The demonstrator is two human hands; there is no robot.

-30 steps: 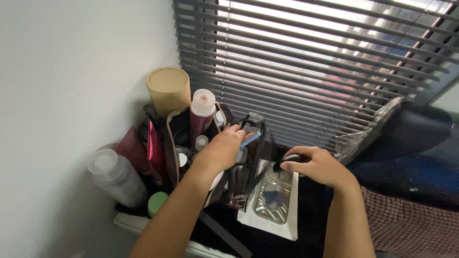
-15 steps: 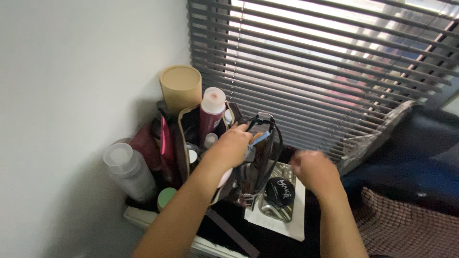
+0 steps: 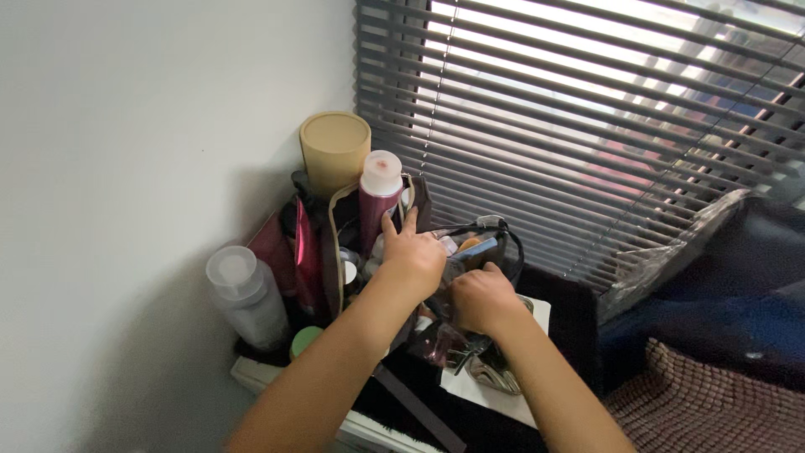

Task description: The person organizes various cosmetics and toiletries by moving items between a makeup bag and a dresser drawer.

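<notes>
My left hand [image 3: 412,257] rests on the rim of an open brown toiletry bag [image 3: 335,243], two fingers raised beside a maroon bottle with a white cap [image 3: 379,195]. My right hand [image 3: 478,299] is curled at the mouth of a clear pouch with a black handle [image 3: 506,236], just right of the left hand. What its fingers enclose is hidden. A blue item [image 3: 475,248] pokes out between the hands. Below the right hand, a silver tray [image 3: 496,379] lies on white paper [image 3: 506,404].
A tan cardboard tube [image 3: 334,144] stands behind the bag, a clear plastic bottle [image 3: 244,294] and a green lid [image 3: 305,339] to its left by the white wall. Window blinds [image 3: 587,126] fill the back. A crinkled plastic bag [image 3: 671,252] and dark blue cushion [image 3: 738,285] lie right.
My right hand let go of a black round compact over the silver tray and moved left to the clear pouch. My left hand raised two fingers beside the maroon bottle. The view shifted.
</notes>
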